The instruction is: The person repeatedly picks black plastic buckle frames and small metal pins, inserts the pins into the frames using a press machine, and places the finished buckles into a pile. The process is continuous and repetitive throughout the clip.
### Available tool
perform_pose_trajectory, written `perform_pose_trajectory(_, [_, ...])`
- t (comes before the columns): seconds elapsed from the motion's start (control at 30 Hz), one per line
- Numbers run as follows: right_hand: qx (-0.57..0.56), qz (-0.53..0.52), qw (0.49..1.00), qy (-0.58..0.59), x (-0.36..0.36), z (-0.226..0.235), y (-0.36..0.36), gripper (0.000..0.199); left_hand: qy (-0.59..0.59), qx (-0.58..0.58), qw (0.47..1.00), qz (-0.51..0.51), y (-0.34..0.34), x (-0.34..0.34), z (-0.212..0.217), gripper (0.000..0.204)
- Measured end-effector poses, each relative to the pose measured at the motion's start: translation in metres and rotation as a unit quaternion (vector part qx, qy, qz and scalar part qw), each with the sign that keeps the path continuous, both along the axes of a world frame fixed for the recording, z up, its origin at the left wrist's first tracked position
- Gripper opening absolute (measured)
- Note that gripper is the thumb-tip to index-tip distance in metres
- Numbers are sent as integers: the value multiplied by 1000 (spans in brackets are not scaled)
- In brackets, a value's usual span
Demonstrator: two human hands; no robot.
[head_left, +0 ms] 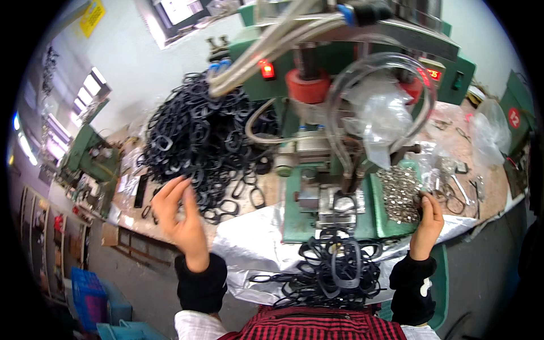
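Observation:
My left hand (182, 218) hovers in front of a large heap of black eyeglass frames (195, 127), its fingers loosely curved, thumb apart and nothing visible between them. At the right edge of a green tray (371, 195), my right hand (429, 226) has its fingers bent together over small shiny metal parts (399, 195). Whatever the right fingertips hold is too small to make out. Between my forearms, a second pile of black eyeglass frames (326, 272) lies close to my body on silver foil. One eyeglass frame (347, 266) stands out on top of that pile.
Ahead stands a green machine (294, 226) with red cylinders (307, 85), clear hoses (334, 119) and a metal fixture (334, 204). Silver foil (243, 238) covers the table's front edge. Tools and a plastic bag (491, 133) lie at right. Blue crates (89, 294) are on the floor at left.

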State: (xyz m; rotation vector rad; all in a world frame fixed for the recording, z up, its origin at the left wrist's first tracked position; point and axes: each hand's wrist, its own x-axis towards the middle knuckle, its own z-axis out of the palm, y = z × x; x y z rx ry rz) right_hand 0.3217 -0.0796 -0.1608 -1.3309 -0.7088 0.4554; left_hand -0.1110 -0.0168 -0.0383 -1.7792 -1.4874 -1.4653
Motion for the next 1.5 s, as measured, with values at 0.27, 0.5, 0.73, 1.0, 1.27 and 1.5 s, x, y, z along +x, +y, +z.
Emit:
perform_pose_trajectory(0.27, [-11, 73, 992, -100, -38, 23, 43, 15, 211, -200, 955, 63, 101, 26, -87, 22])
perform_pose_trajectory(0.5, [-60, 22, 982, -178, -18, 16, -15, 13, 43, -228, 972, 25, 101, 18, -108, 14])
perform_pose_trajectory(0.73, [93, 164, 939, -287, -82, 98, 25, 14, -267, -201, 923, -188, 79, 32, -100, 14])
perform_pose_trajectory(1.0, [69, 196, 978, 3, -121, 83, 38, 47, -475, -172, 824, -257, 23, 61, -78, 12])
perform_pose_trajectory(1.27, [55, 258, 959, 100, -137, 116, 32, 59, -240, 28, 840, -485, 14, 122, 37, 20])
perform_pose_trajectory(1.5, [17, 260, 957, 124, -142, 121, 32, 58, -196, -4, 852, -486, -1, 126, 14, 20])
